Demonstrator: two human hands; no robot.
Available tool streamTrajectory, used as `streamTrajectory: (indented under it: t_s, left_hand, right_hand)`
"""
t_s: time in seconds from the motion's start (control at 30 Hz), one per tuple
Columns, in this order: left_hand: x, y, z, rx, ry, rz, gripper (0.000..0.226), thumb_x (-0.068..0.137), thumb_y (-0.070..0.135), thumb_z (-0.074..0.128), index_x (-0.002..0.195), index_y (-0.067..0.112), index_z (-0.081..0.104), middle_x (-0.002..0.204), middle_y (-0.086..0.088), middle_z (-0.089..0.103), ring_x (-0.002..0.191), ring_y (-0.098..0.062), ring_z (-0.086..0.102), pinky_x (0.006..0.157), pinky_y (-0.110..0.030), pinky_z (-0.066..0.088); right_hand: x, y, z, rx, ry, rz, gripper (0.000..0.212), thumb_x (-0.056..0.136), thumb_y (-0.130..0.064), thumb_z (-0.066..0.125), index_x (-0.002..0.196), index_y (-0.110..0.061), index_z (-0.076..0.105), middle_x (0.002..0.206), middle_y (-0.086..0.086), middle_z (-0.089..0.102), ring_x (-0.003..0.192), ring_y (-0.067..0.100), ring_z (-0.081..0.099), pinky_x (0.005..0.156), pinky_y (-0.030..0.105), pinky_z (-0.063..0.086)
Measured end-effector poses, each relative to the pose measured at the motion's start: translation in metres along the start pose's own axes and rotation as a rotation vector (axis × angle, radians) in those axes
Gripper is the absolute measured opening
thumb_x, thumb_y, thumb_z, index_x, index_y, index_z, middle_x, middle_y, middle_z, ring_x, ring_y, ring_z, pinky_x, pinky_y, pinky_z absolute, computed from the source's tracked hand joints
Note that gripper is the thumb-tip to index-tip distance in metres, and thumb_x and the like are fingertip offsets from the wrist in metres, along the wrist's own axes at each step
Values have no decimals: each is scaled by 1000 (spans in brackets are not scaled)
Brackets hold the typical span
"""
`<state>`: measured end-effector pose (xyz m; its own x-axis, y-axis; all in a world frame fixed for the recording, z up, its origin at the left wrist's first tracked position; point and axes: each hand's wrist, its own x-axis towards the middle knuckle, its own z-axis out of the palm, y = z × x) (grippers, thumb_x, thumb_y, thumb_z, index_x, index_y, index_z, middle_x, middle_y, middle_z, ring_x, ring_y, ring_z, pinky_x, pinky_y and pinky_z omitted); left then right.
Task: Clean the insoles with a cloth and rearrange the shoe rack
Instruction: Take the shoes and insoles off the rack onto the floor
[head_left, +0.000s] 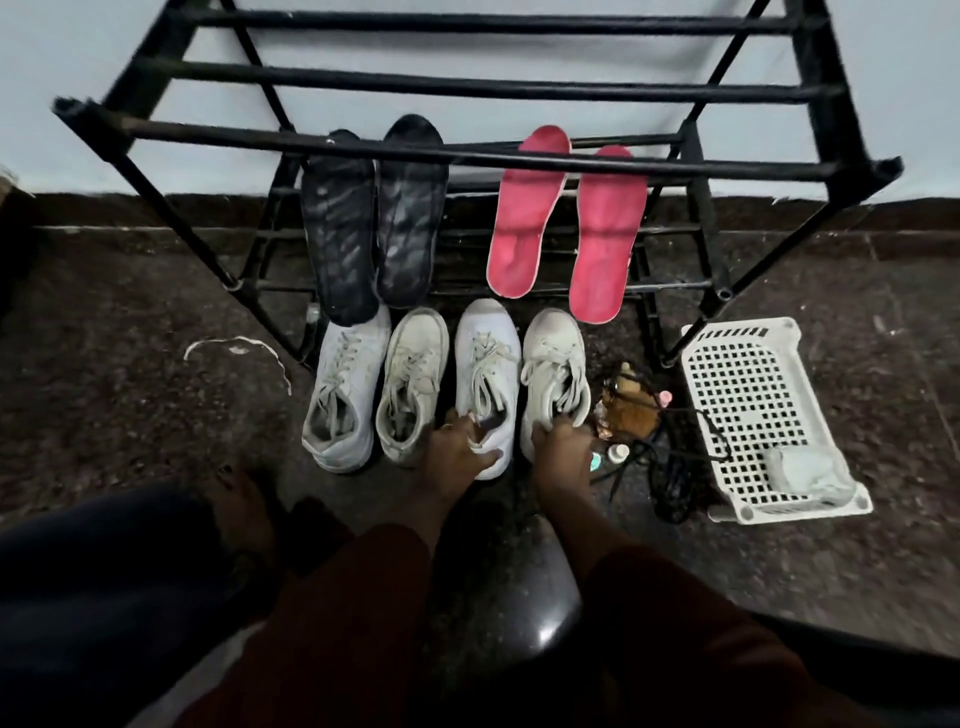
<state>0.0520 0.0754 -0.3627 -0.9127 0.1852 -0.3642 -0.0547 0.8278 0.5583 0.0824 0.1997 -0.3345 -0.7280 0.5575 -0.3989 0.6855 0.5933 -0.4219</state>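
Sneakers, two, white: third (485, 384) clamped by left hand (460, 449), fourth (553, 379) by right hand (563, 447), at heel collars; judged light, soft-sided.

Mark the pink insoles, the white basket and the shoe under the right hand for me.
pink insoles (605, 244): head view, middle of the right-hand insole leaning on the rack.
white basket (748, 395): head view, its perforated floor.
shoe under the right hand (553, 343): head view, toe cap of the rightmost shoe.
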Motion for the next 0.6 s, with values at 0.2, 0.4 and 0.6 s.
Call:
streamTrajectory:
  t_s: [0.2,0.4,0.6]
  left_hand:
    - [19,8,15,102,-102,-85,51,79,40,71,110,1,58,117,-17,58,107,-29,57,83,-30,39]
    - [22,7,9,136,-147,-87,54,77,46,72,108,4,59,122,-13,53,106,-30,58,82,-31,43]
    - [20,16,-62,92,350,133,40,82,53,60,71,15,65,66,-4,66,64,-24,64,56,-26,43]
  right_hand:
    - [16,3,16,-52,-72,85,26,93,-8,43,113,0,59,116,24,53,101,36,56,87,34,42]
    - [18,-4,20,-194,-95,61,30,92,-7,39,114,-2,59,114,23,58,108,34,55,88,37,45]
    - [-3,-54,0,-277,263,-240,10,74,-13,64,78,-4,66,73,14,66,68,31,66,70,40,51]
